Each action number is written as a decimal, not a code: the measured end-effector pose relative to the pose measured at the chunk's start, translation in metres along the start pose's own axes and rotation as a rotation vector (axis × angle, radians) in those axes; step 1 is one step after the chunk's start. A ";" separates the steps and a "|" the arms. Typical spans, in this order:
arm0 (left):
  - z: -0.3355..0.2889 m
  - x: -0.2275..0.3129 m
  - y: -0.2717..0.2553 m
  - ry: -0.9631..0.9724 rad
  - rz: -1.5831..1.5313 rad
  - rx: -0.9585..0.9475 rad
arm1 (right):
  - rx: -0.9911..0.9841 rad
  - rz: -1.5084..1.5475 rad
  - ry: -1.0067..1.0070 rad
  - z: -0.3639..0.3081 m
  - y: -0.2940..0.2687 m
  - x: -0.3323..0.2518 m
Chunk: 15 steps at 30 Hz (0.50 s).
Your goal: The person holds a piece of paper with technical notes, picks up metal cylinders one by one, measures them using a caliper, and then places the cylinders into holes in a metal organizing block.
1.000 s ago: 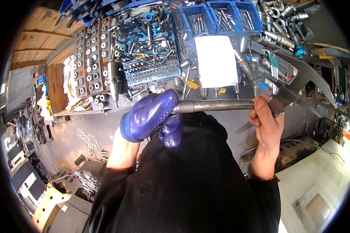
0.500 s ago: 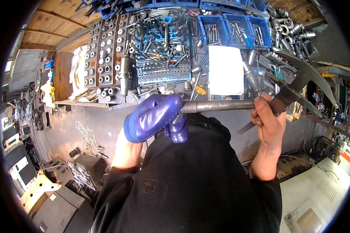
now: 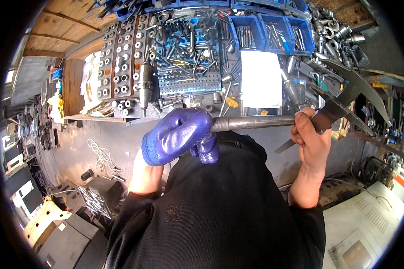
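Note:
My left hand, in a purple-blue coated glove, is closed around one end of a long grey steel shaft. The shaft lies nearly level in front of my body, with a narrow collar line near the glove. My bare right hand grips a large vernier caliper, thumb on top. The caliper's long jaws point up and to the right, and its beam tip shows below my fingers. The shaft's right end meets my right fingers; whether it touches the caliper is hidden there.
Beyond my hands, a workbench carries racks of round collets, a blue perforated tool stand and a white paper sheet. Blue bins of cutters stand behind. A coiled pale cable lies at left, a pale machine cover at lower right.
Almost nothing differs. The shaft and my left glove have shifted very slightly; both hands keep their grips.

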<state>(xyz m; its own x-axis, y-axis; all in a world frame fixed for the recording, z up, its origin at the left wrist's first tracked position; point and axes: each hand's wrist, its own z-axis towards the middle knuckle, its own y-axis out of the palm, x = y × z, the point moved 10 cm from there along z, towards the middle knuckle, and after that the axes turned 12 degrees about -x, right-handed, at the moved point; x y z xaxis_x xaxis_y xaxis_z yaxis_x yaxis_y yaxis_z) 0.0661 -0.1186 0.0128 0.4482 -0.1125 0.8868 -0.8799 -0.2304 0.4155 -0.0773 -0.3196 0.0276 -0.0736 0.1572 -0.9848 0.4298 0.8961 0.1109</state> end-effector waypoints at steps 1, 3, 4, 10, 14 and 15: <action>-0.002 -0.001 0.000 0.004 -0.009 0.008 | 0.001 0.005 0.000 -0.001 0.001 0.000; -0.002 -0.003 -0.002 0.000 0.042 0.001 | 0.022 0.039 -0.005 -0.002 0.001 0.001; 0.001 -0.004 -0.003 -0.001 0.064 -0.010 | 0.039 0.052 -0.007 -0.004 -0.001 0.002; 0.008 0.000 -0.004 0.048 0.078 -0.087 | 0.030 0.017 0.005 -0.007 -0.006 0.002; 0.002 0.016 0.003 0.097 0.144 0.037 | 0.002 0.016 0.020 -0.004 -0.003 0.002; 0.004 0.014 0.002 0.093 0.199 0.038 | 0.019 0.017 0.022 -0.007 -0.006 0.005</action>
<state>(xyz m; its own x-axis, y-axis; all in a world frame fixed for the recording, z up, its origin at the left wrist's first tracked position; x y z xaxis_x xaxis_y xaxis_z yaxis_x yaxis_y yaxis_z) 0.0709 -0.1249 0.0250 0.2483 -0.0703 0.9661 -0.9423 -0.2486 0.2241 -0.0862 -0.3215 0.0227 -0.0857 0.1818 -0.9796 0.4482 0.8851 0.1251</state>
